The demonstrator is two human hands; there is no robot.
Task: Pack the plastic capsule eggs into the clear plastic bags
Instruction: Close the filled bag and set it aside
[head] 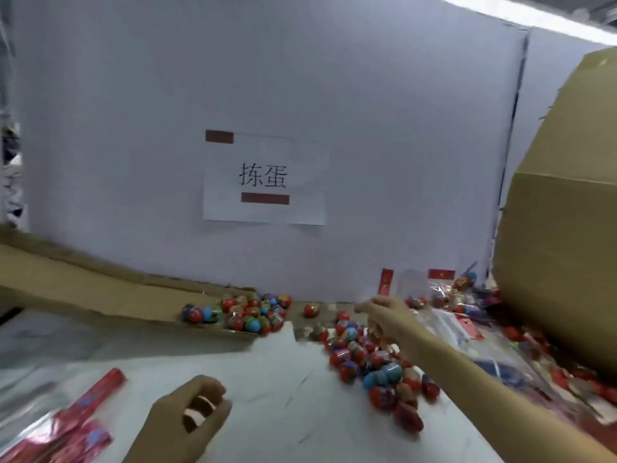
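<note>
On the white table [273, 379], the eggs [374, 359] lie in a loose heap right of centre, with more of them [247, 312] spilled along a flat cardboard sheet [100, 295] at the back. The right hand [384, 315] reaches out above the far edge of the heap, toward the bags [444, 295] with red headers that lie against the partition [300, 95]; the frame is too blurred to tell whether its fingers are closed or hold anything. The left hand [193, 409] hovers low over bare table, fingers curled inward, seemingly holding nothing. The step looks like fetching a fresh bag, so it would pay to pinch one bag by its red header and lift it clear, not dragging the forearm through the eggs, which would roll easily. More bags [66, 426] lie at the near left. A large cardboard box [561, 228] crowds the right side, and a paper sign [263, 178] is stuck to the partition.
</note>
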